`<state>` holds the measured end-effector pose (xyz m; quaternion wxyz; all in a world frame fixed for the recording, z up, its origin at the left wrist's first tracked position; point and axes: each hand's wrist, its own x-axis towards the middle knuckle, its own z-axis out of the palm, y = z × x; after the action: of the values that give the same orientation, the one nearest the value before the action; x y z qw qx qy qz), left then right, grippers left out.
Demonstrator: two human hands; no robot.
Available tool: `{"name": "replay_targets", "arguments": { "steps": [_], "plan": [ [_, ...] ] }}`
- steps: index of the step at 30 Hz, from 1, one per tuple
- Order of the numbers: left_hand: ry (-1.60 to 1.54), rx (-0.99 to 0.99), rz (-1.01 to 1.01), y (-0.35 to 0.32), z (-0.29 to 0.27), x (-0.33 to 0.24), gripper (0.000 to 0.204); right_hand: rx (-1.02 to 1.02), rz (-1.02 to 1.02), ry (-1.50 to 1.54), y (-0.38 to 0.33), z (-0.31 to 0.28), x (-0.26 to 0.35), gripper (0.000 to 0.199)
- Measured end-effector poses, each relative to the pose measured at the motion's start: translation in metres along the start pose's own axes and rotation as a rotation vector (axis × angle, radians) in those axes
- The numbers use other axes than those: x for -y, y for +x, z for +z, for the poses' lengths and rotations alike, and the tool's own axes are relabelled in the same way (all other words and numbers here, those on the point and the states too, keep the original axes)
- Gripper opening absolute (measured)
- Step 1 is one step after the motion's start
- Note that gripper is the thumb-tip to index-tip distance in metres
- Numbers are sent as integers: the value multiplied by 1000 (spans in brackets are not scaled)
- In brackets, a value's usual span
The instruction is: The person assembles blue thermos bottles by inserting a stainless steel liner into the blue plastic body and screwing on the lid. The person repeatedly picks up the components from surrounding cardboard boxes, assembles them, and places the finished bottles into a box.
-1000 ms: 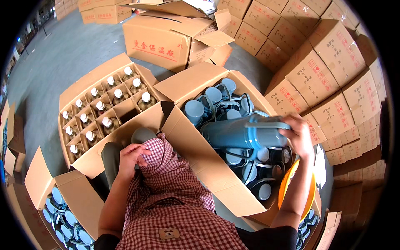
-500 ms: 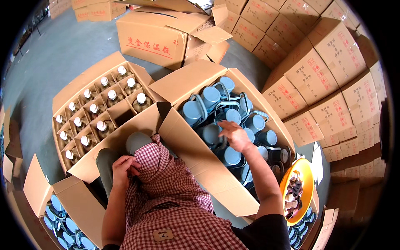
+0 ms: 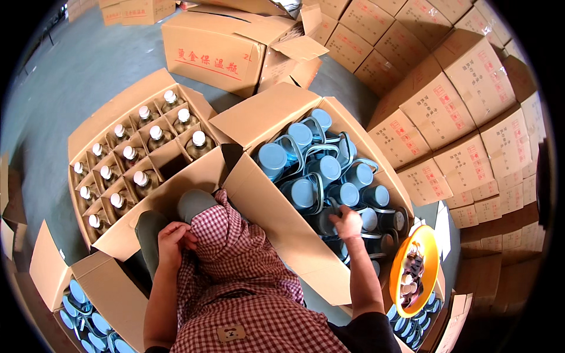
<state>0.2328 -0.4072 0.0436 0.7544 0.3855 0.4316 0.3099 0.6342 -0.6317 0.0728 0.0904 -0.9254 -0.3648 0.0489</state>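
Inside the large open carton at centre right stand several light-blue lidded flasks with looped handles. My right hand reaches down among them, its fingers closed on the handle of a darker blue-grey flask near the carton's near side. The contact point is partly hidden by my fingers. My left hand rests against my knee beside the checked apron, fingers curled, with nothing visible in it.
At left, a divided carton holds glass bottles with white caps; one compartment lacks a bottle. A yellow bowl of small dark and white pieces stands right. More blue flasks fill the lower-left carton. Stacked cartons line the right.
My right hand has moved nearer to me and slightly right within the flask carton, and a blue-lidded flask now shows where it was. My left hand stays on the knee.
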Motion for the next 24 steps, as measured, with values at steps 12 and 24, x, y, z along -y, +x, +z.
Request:
{"name": "replay_targets", "arguments": {
  "steps": [12,24],
  "plan": [
    [-38,-33,-25,2,-2,7,16,526,64,49,20,-13,-7,29],
    [-91,-134,-38,-10,-9,4,13,128,-389,-302,194,12,45,97]
  ]
}}
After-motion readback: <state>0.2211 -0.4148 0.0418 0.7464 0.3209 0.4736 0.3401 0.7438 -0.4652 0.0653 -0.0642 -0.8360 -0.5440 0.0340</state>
